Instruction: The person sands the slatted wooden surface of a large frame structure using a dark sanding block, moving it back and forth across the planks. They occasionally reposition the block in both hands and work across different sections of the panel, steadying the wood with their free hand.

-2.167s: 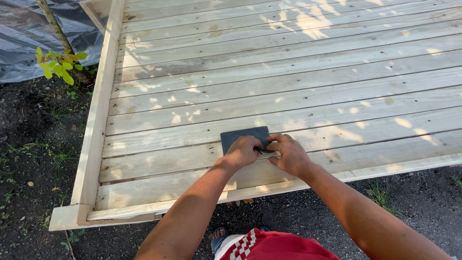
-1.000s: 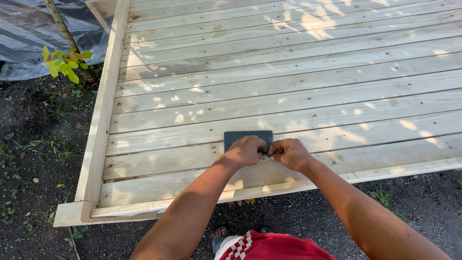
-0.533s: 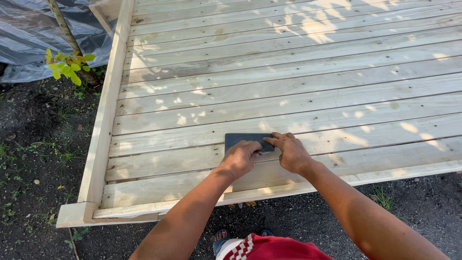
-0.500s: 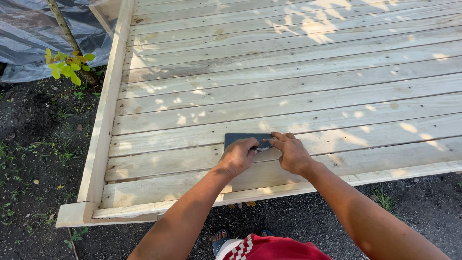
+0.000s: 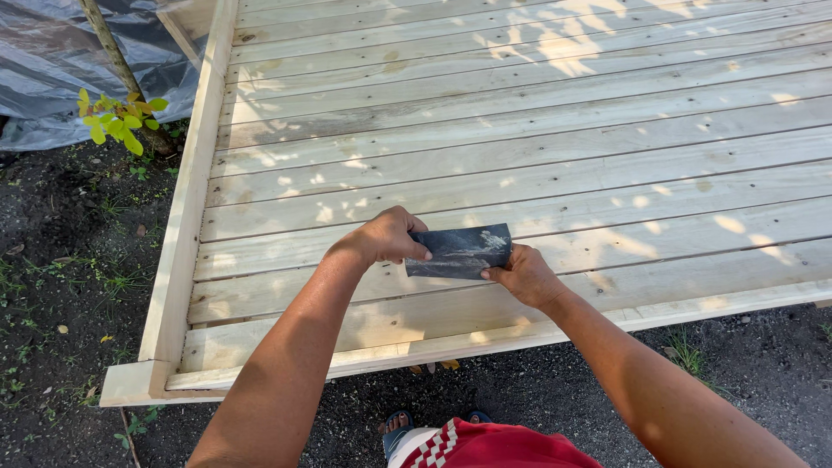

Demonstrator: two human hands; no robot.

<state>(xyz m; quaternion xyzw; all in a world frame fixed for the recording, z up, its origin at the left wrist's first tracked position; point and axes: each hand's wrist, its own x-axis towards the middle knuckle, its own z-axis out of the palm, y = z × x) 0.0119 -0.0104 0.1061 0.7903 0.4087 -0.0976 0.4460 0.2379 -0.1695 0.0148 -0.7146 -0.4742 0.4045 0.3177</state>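
Both bare arms outstretched — left hand (image 5: 387, 238) and right hand (image 5: 523, 274) curled, fingers gripping.

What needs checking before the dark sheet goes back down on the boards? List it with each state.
1. Left hand grips one end of the dark sheet: ok.
2. Right hand holds the other end: ok.
3. Sheet lifted off the deck boards: ok, it is tilted up between both hands.
4. Abrasive face worn or fresh: cannot tell.
5. Boards below the sheet free of loose things: ok.
6. Feet back from the deck edge: ok, sandalled toes on the gravel.
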